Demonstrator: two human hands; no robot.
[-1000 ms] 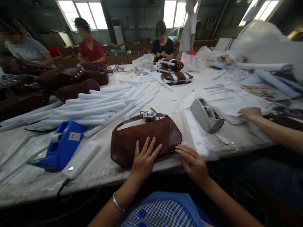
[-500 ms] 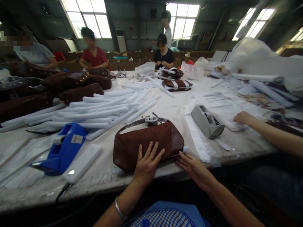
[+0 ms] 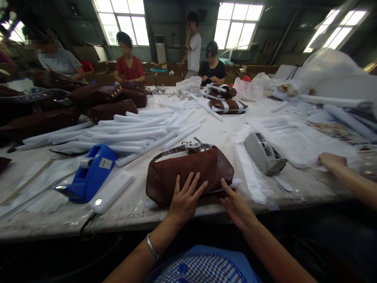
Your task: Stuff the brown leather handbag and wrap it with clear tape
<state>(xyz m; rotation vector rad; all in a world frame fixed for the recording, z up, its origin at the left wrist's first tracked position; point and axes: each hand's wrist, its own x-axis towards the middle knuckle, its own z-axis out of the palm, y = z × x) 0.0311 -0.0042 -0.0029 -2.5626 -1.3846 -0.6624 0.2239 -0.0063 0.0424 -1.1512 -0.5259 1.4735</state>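
Observation:
A brown leather handbag (image 3: 188, 173) lies on its side near the table's front edge. Its strap (image 3: 169, 152), partly wrapped in clear film, lies behind it, with a wrapped round buckle part (image 3: 193, 147). My left hand (image 3: 187, 196) rests flat on the bag's lower front, fingers spread. At the lower right corner, my right hand (image 3: 235, 202) takes hold of the bag's edge; one finger lies on the leather and the others are partly hidden below. White padding (image 3: 236, 182) pokes out beside that corner.
A blue tape dispenser (image 3: 91, 173) and a white power strip (image 3: 112, 192) stand left. Right is a grey tape dispenser (image 3: 263, 153). White rolls (image 3: 132, 131) and brown bags (image 3: 112, 112) lie beyond. A co-worker's hand (image 3: 332, 160) touches plastic sheets at right; other people sit opposite.
My right hand has shifted up onto the bag's corner, its fingers more bent. My left hand stays on the bag. The co-worker's hand at right has moved rightward, and the view has turned slightly left.

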